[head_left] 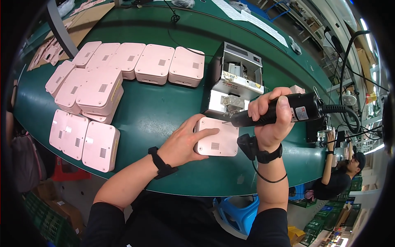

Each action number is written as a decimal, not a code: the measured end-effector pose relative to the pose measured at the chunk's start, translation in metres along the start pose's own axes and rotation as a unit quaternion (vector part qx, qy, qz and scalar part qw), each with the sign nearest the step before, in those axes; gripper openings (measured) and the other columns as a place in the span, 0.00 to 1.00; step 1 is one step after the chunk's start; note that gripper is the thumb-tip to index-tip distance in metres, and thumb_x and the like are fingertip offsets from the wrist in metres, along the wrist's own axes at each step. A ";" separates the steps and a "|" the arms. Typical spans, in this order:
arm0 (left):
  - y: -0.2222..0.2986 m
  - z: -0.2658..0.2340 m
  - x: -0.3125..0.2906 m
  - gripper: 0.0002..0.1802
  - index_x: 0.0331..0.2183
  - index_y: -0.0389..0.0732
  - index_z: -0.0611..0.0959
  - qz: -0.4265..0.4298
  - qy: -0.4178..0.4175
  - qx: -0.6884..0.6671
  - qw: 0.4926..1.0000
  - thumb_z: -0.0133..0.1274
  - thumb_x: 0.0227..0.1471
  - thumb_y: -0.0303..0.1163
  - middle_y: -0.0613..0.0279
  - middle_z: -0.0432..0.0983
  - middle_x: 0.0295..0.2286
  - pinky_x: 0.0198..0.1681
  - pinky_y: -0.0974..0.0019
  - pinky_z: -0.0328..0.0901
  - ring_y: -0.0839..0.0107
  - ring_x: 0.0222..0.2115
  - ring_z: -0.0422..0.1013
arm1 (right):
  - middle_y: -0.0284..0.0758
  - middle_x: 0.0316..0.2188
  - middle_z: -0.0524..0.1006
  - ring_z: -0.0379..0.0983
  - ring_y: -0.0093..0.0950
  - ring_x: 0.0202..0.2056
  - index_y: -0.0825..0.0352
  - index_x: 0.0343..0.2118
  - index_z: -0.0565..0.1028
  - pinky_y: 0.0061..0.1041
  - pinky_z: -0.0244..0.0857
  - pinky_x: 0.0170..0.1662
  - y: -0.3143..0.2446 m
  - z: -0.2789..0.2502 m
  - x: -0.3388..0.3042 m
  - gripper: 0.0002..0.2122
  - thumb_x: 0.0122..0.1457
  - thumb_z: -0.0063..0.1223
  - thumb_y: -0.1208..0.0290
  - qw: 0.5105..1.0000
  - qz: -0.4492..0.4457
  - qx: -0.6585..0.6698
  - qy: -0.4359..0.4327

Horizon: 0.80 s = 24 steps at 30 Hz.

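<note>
My left hand [184, 140] grips the left side of a pale pink plastic box [224, 140] lying on the green bench. Its index finger stretches across the top face, and the thumb presses near the lower edge. My right hand [272, 117] is wrapped round a black electric screwdriver [302, 108] with a cable at its back end. The screwdriver is tilted, its thin bit over the box's upper edge; I cannot tell whether the bit sits in a screw hole. Vent slots show on the box's top face.
Several similar pink boxes [101, 88] lie in rows and stacks on the left of the green bench [160, 109]. Just beyond my hands stands a metal screw feeder [236, 76]. A blue stool [238, 214] is below the front edge. Another person [343, 177] works at the far right.
</note>
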<state>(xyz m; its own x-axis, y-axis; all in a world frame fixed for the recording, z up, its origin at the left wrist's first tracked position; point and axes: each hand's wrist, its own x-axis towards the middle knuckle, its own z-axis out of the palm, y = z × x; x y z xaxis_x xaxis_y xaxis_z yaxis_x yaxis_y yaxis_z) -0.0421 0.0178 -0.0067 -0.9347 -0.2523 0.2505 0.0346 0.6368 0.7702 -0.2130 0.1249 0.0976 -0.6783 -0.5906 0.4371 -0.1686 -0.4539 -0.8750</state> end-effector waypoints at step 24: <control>-0.003 0.000 0.000 0.41 0.52 0.57 0.77 0.007 0.006 -0.017 1.000 0.71 0.31 0.32 0.50 0.60 0.53 0.54 0.55 0.65 0.49 0.50 0.66 | 0.33 0.17 0.65 0.61 0.24 0.16 0.65 0.35 0.65 0.27 0.61 0.24 -0.007 -0.002 0.001 0.12 0.61 0.44 0.60 1.000 0.015 0.020 -0.018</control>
<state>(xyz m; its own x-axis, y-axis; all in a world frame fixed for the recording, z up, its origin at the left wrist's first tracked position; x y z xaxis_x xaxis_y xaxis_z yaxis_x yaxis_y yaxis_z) -0.0419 0.0161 -0.0091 -0.9296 -0.2521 0.2688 0.0604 0.6152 0.7861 -0.2134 0.1286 0.1034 -0.6565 -0.6273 0.4190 -0.1191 -0.4622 -0.8787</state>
